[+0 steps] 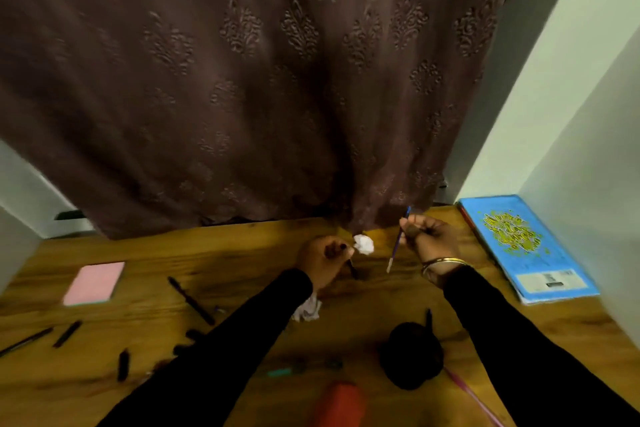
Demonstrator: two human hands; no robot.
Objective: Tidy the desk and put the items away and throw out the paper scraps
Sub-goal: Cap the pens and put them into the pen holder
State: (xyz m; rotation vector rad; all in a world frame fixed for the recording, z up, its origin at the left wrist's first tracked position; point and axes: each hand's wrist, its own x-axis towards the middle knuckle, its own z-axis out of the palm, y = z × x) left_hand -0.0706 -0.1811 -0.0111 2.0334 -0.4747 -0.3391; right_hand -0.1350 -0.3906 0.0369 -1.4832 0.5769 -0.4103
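Observation:
My right hand (431,239) is closed around a thin blue pen (398,243), held above the wooden desk (225,263) near its back edge. My left hand (323,258) grips a short dark pen (352,269) that points down at the desk. A white crumpled paper ball (363,244) lies just beyond the left fingers. A second crumpled scrap (308,310) lies under my left wrist. Several dark pens lie scattered at the left, among them a long one (191,300).
A pink notepad (94,282) lies at the left. A blue book (526,248) rests against the right wall. Near the front stand a black pen holder (412,355), a red cylinder (341,404), a teal pen (287,372) and a pink stick (467,392). A brown curtain (277,80) hangs behind.

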